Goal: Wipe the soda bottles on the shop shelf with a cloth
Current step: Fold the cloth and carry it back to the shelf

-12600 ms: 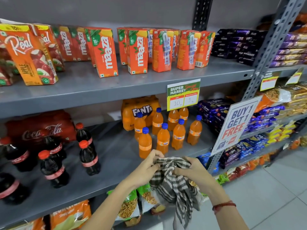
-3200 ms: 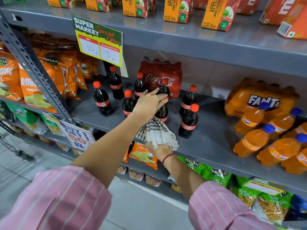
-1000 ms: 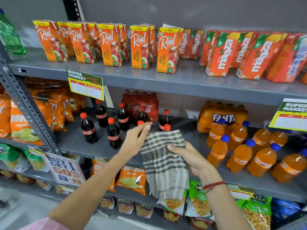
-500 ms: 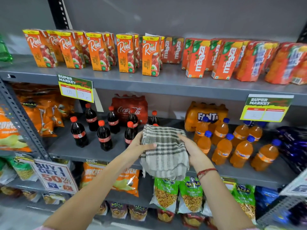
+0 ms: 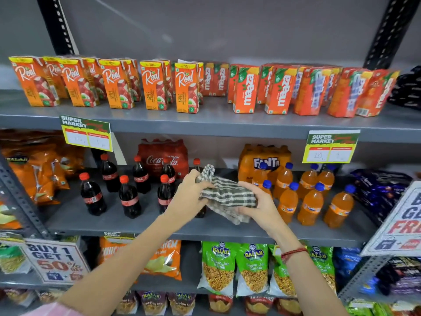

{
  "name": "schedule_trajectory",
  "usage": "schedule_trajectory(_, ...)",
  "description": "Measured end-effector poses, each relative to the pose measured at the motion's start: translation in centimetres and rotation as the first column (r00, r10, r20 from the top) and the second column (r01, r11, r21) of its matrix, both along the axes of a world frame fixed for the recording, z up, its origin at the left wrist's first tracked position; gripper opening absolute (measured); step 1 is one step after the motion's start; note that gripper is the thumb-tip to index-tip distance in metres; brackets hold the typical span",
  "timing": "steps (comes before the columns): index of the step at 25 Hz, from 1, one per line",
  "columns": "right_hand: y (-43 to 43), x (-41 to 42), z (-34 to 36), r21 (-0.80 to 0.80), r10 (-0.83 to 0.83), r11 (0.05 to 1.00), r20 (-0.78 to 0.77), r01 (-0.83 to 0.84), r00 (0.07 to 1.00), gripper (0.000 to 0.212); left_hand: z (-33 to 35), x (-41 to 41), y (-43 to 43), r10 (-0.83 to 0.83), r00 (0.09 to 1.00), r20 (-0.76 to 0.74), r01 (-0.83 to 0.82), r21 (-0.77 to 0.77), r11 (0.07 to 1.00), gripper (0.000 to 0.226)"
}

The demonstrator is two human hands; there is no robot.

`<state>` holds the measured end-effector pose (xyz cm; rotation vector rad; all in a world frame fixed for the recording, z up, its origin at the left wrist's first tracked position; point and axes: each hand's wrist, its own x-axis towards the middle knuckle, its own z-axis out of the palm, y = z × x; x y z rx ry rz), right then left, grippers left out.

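So the person had both hands up in front of the middle shelf, and both were wrapped around the same checked cloth. The left hand had its fingers closed on the cloth's upper left end, where a bunched bit stuck up above the knuckles. The right hand cupped the other end from underneath and the side, palm turned inward, fingers curled onto the fabric. The cloth was scrunched between them with a loose corner hanging below the right hand. It wasn't clearly touching any bottle.

The cola bottles with red caps stood upright on the left part of that grey shelf, loosely spread out, with a shrink-wrapped Coca-Cola pack behind them against the back. One dark bottle was mostly hidden behind the left hand, so only bits of it showed. On the right, the orange Fanta bottles with blue caps stood in a cluster just beside the right hand, in front of a wrapped Fanta pack.

The shelf above carried rows of juice cartons. Yellow price tags hung off its front edge. Snack bags filled the shelf below, and a red thread bracelet sat on the right wrist.
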<state>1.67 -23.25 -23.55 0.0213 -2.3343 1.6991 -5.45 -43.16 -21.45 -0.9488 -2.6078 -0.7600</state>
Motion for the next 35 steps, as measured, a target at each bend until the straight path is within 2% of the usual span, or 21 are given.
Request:
schedule_trajectory(2, 0.5, 0.4, 0.0, 0.278, -0.136, 0.949, -0.062, 0.148, 0.989, 0.055, -0.1, 0.4, 1.1, 0.022, 0.963, -0.269, -0.051, -0.100, 0.994, 0.033)
schedule_trajectory(4, 0.9, 1.1, 0.2, 0.511, -0.300, 0.773, -0.226, 0.375, 0.927, 0.045, 0.5, 0.8, 2.2, -0.031, 0.905, -0.423, -0.029, -0.135, 0.990, 0.031)
schedule_trajectory(7, 2.7, 3.2, 1.3, 0.555, -0.342, 0.512, -0.568, 0.655, 0.748, 0.036, 2.0, 1.2, 4.2, -0.181, 0.805, -0.565, 0.108, -0.160, 0.981, 0.040)
schedule_trajectory(9, 4.3, 5.1, 3.0, 0.556, -0.304, 0.338, -0.699, 0.759, 0.647, 0.036, 3.5, 1.8, 6.0, -0.251, 0.723, -0.644, 0.188, -0.167, 0.968, 0.044)
schedule_trajectory(11, 5.3, 6.9, 5.3, 0.603, -0.284, 0.178, -0.725, 0.778, 0.627, 0.047, 5.5, 2.7, 8.7, -0.289, 0.655, -0.698, 0.262, -0.149, 0.954, 0.041)
schedule_trajectory(12, 5.7, 7.5, 6.6, 0.634, -0.278, 0.137, -0.713, 0.761, 0.644, 0.052, 6.8, 3.4, 10.3, -0.309, 0.633, -0.710, 0.294, -0.148, 0.944, 0.042)
schedule_trajectory(14, 7.2, 9.0, 9.5, 0.674, -0.278, 0.133, -0.679, 0.727, 0.680, 0.055, 9.7, 4.7, 13.9, -0.366, 0.591, -0.719, 0.352, -0.178, 0.919, 0.041)
schedule_trajectory(17, 11.0, 11.1, 14.7, 0.685, -0.347, 0.195, -0.621, 0.702, 0.703, 0.059, 14.2, 5.9, 18.6, -0.472, 0.567, -0.675, 0.402, -0.273, 0.874, 0.039)
schedule_trajectory(19, 14.3, 12.4, 18.8, 0.691, -0.388, 0.165, -0.611, 0.704, 0.690, 0.061, 17.6, 6.7, 22.1, -0.525, 0.546, -0.653, 0.461, -0.289, 0.839, 0.043)
schedule_trajectory(21, 17.5, 12.8, 23.2, 0.620, -0.389, 0.050, -0.710, 0.783, 0.587, 0.053, 21.4, 7.3, 26.3, -0.450, 0.481, -0.752, 0.445, -0.232, 0.865, 0.043)
schedule_trajectory(23, 21.0, 12.1, 26.3, 0.505, -0.351, -0.160, -0.832, 0.848, 0.429, 0.045, 24.6, 7.5, 30.8, -0.344, 0.446, -0.826, 0.408, -0.154, 0.900, 0.045)
schedule_trajectory(24, 22.8, 11.5, 26.7, 0.493, -0.354, -0.240, -0.847, 0.836, 0.397, 0.044, 25.1, 7.5, 32.7, -0.331, 0.464, -0.821, 0.365, -0.163, 0.916, 0.046)
schedule_trajectory(25, 24.6, 10.8, 26.4, 0.541, -0.383, -0.283, -0.820, 0.792, 0.424, 0.043, 24.8, 7.3, 34.5, -0.332, 0.487, -0.808, 0.311, -0.194, 0.930, 0.045)
schedule_trajectory(26, 26.3, 10.1, 25.4, 0.658, -0.456, -0.268, -0.730, 0.704, 0.509, 0.042, 24.0, 7.1, 35.9, -0.359, 0.520, -0.775, 0.258, -0.258, 0.931, 0.043)
schedule_trajectory(27, 27.7, 9.6, 23.9, 0.775, -0.532, -0.198, -0.600, 0.601, 0.598, 0.041, 22.7, 7.1, 37.0, -0.415, 0.570, -0.710, 0.216, -0.358, 0.909, 0.041)
schedule_trajectory(28, 28.8, 9.4, 22.1, 0.855, -0.574, -0.097, -0.466, 0.509, 0.674, 0.042, 21.2, 6.9, 37.8, -0.482, 0.626, -0.613, 0.208, -0.465, 0.861, 0.039)
schedule_trajectory(30, 30.0, 9.9, 19.0, 0.907, -0.622, 0.160, -0.214, 0.390, 0.753, 0.051, 19.0, 6.8, 38.4, -0.548, 0.737, -0.396, 0.288, -0.549, 0.784, 0.039)
schedule_trajectory(32, 29.8, 10.3, 17.7, 0.855, -0.580, 0.280, -0.211, 0.436, 0.787, 0.045, 18.6, 6.8, 38.4, -0.573, 0.772, -0.276, 0.360, -0.553, 0.752, 0.046)
schedule_trajectory(35, 29.8, 9.4, 17.5, 0.824, -0.535, 0.313, -0.258, 0.473, 0.804, 0.036, 18.3, 6.8, 38.8, -0.568, 0.815, -0.117, 0.410, -0.578, 0.706, 0.061)
